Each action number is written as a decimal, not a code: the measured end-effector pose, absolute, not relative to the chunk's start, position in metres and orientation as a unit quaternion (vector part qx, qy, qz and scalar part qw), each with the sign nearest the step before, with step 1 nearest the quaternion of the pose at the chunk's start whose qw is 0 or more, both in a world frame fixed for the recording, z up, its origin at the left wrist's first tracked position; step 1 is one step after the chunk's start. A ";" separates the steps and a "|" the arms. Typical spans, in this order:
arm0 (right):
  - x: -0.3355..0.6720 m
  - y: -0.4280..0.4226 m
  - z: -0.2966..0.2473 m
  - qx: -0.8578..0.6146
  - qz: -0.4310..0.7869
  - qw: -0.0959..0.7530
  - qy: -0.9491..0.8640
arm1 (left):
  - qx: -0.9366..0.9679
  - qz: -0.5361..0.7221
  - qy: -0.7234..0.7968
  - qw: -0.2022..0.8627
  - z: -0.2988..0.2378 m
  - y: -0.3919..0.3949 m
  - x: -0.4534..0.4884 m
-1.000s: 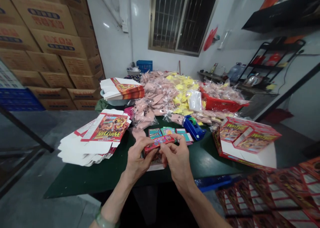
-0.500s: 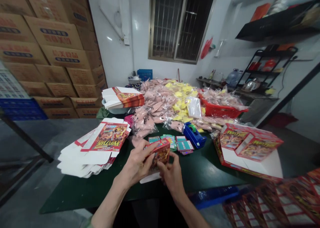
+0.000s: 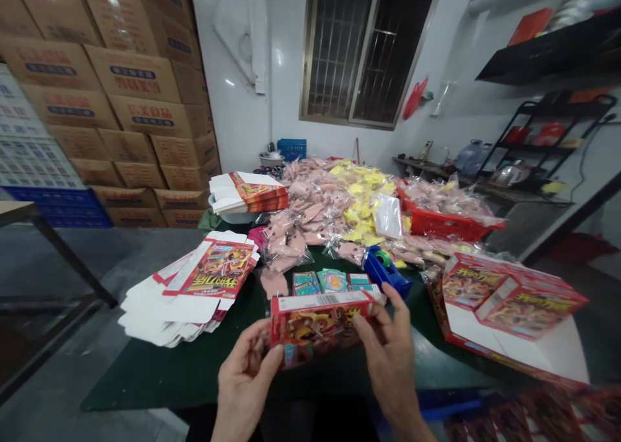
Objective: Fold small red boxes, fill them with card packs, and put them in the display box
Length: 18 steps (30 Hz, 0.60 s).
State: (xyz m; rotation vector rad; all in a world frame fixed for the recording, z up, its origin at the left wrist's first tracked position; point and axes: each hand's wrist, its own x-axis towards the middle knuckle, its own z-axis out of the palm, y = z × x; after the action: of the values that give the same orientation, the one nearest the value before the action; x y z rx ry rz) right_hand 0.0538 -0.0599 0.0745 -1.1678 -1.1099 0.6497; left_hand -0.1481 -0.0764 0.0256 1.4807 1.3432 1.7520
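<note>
A small red printed carton (image 3: 317, 325) is held up between both hands over the near edge of the dark green table (image 3: 194, 364). My left hand (image 3: 245, 384) grips its lower left corner with the thumb on the front face. My right hand (image 3: 391, 358) holds its right end, fingers curled round the top edge. Small teal card packs (image 3: 332, 280) lie on the table just beyond the carton.
A stack of flat unfolded cartons (image 3: 194, 287) lies to the left, another stack (image 3: 247, 193) further back. Pink and yellow bagged items (image 3: 330, 202) pile up behind, with a red basket (image 3: 446, 222), a blue tape dispenser (image 3: 385, 267) and assembled red boxes (image 3: 504, 299) to the right.
The carton has been turned and raised, its long face now towards me. My hands have moved apart to its two ends and come nearer to the camera.
</note>
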 end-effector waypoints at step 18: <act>-0.003 0.143 0.079 -0.452 0.176 0.310 -0.818 | 0.538 0.584 0.530 0.297 0.047 -0.090 -0.170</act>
State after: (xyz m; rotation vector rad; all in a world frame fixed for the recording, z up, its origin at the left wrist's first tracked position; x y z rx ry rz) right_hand -0.0030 0.1431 0.0791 -1.1931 -2.1601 0.4658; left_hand -0.1702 -0.0903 0.0472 1.4314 1.4095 1.5518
